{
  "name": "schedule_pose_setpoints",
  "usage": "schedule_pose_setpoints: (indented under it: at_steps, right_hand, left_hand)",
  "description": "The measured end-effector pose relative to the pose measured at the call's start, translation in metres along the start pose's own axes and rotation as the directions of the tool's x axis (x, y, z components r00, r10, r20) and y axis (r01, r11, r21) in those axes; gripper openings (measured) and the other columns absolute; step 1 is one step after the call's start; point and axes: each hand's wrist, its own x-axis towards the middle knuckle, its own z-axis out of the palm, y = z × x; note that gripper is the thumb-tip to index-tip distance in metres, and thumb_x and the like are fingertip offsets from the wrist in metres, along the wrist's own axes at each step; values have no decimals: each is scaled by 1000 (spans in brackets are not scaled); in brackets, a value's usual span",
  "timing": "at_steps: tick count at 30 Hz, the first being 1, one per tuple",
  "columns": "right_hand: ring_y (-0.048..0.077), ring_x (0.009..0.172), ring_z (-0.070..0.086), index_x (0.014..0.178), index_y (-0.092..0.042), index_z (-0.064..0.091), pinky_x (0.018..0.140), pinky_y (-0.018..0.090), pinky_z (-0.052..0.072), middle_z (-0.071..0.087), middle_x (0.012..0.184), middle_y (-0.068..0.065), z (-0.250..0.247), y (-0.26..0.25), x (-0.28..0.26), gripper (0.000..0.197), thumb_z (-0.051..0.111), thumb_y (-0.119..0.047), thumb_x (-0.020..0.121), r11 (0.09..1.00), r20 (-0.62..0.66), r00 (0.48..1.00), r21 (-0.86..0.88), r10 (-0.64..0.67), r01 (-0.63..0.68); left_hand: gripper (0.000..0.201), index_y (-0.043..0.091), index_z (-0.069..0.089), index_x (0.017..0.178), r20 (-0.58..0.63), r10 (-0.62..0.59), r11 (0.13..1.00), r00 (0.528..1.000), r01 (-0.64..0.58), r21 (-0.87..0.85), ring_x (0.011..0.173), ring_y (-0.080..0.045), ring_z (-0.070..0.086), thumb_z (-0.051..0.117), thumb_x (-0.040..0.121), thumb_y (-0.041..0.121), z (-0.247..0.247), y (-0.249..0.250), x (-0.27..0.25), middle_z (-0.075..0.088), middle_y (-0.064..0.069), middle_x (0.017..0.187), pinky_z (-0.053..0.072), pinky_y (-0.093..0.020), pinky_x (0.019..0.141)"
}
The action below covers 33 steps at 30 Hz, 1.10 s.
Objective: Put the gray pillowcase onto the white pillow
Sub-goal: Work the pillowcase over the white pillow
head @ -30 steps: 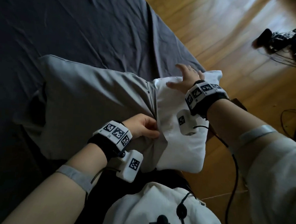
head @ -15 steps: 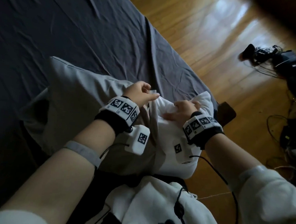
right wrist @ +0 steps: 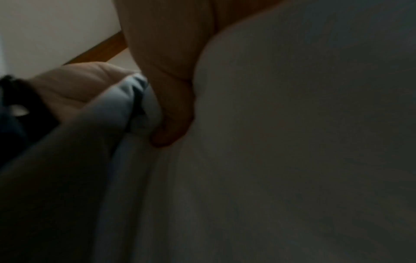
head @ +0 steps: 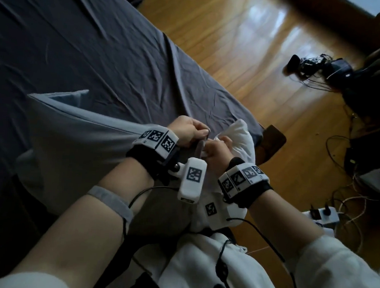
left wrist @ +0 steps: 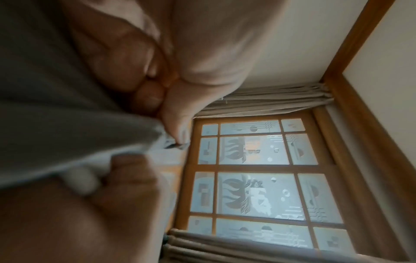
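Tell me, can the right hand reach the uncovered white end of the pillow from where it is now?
Probably yes. The right hand already lies against the pillow at the gray pillowcase opening, and nothing stands between them.

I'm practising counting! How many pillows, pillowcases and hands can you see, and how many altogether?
White pillow: 1
Gray pillowcase: 1
Hands: 2, left hand and right hand, both gripping the pillowcase's open edge
Total: 4

Home bedroom: bed with dark gray sheet (head: 79, 48), polished wooden floor (head: 246, 47), curtained window (left wrist: 254, 178) with wood frame and patterned frosted glass, cables (head: 348, 198) on floor.
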Motion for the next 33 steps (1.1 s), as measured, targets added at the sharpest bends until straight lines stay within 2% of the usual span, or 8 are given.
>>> schedule_pose_setpoints:
  at_steps: [4,7,12,15,18,23,29,33]
  right_hand:
    - [15,69,46,40,-30,38,76,28,14,41,47,-13,-12,-13,11,31,58,-47,58,1000,-133,991,9,2,-1]
    - [25,70,62,61,-11,70,81,30,29,67,64,12,-23,-38,29,39,65,-49,52,989,-250,958,10,-141,149]
    - [10,58,53,52,-10,64,81,34,29,62,52,7,-41,-73,61,26,51,-28,66,911,-480,796,-15,-368,412]
    - [10,67,39,44,-29,42,76,30,26,44,44,-15,-38,-68,57,19,46,-34,62,915,-477,800,-21,-362,402]
    - [-1,67,40,48,-19,55,70,24,30,44,46,-21,-21,-43,50,21,70,-19,63,948,-293,932,170,-212,269]
    - [30,93,56,85,-22,74,86,36,36,67,85,5,-10,11,33,31,84,-26,56,997,-266,963,-72,-33,15]
    - [22,142,-7,135,-50,26,111,49,-4,9,154,-6,-48,36,18,88,76,-35,64,885,-239,958,-397,158,-245]
    - [32,130,34,121,-23,59,104,39,30,58,126,9,-70,37,24,45,52,-19,77,925,-347,926,-285,146,-252]
  left_hand:
    - [25,16,54,75,-164,52,939,985,-104,-328,27,0,41,45,92,1,-27,8,-13,53,8,34,31,-10,32]
    - [26,13,54,75,-299,112,792,948,-267,-549,32,-2,49,41,92,-2,-55,34,-31,55,7,37,41,-12,37]
    - [35,14,65,67,-378,296,611,877,-479,-631,44,-6,51,44,89,-3,-80,66,-59,58,6,49,44,-21,53]
    - [27,14,62,67,-280,349,691,894,-447,-568,50,-13,47,51,84,-2,-70,55,-55,55,3,52,40,-30,57]
    - [29,13,52,68,-224,252,847,941,-327,-419,35,0,38,44,89,-7,-52,21,-42,51,9,42,30,-13,38]
    - [29,12,49,69,-127,34,895,991,-87,-437,33,1,40,41,89,-7,-35,-34,-29,48,8,37,28,-10,39]
    - [31,10,47,72,-200,65,734,978,-183,-654,45,-1,56,34,90,-12,-26,-30,-31,60,6,47,50,-14,55]
    - [32,16,48,77,-271,55,687,961,-234,-688,67,-7,51,34,92,-8,-34,-21,-30,60,12,50,51,-25,68]
